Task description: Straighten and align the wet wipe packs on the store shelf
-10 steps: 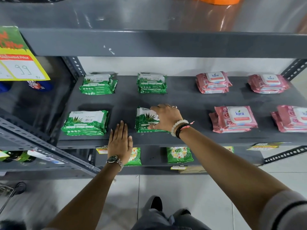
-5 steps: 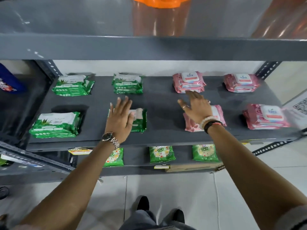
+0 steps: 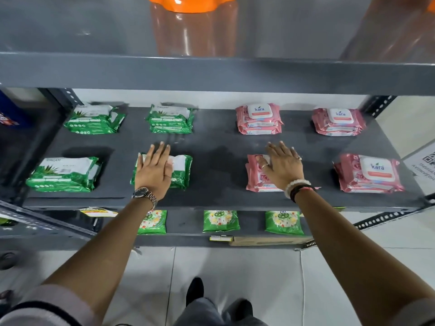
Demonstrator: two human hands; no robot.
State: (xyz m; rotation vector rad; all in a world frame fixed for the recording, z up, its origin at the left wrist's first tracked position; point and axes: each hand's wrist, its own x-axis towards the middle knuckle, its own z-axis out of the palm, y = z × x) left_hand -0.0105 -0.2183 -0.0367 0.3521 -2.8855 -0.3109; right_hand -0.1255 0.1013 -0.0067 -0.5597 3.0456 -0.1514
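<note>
Green and pink wet wipe packs lie in two rows on the dark grey shelf [image 3: 216, 147]. My left hand [image 3: 154, 171] rests flat, fingers apart, on the front green pack [image 3: 182, 169]. My right hand [image 3: 282, 167] lies flat, fingers spread, on the front pink stack [image 3: 255, 177]. Further green packs sit at front left [image 3: 64, 174], back left [image 3: 94, 120] and back middle [image 3: 170, 120]. Pink stacks sit at back middle [image 3: 259, 120], back right [image 3: 339, 122] and front right [image 3: 369, 174]. Neither hand grips anything.
An upper shelf edge [image 3: 211, 71] overhangs the packs, with an orange-lidded jar [image 3: 193, 27] on it. Below, a lower shelf holds green flowered packs [image 3: 221, 221]. Perforated metal uprights [image 3: 376, 104] frame the sides. Tiled floor and my shoes lie beneath.
The view shifted right along the shelf. My right hand left the front green pack and came down on the front pink stack. My left hand rose from the shelf edge onto the green pack.
</note>
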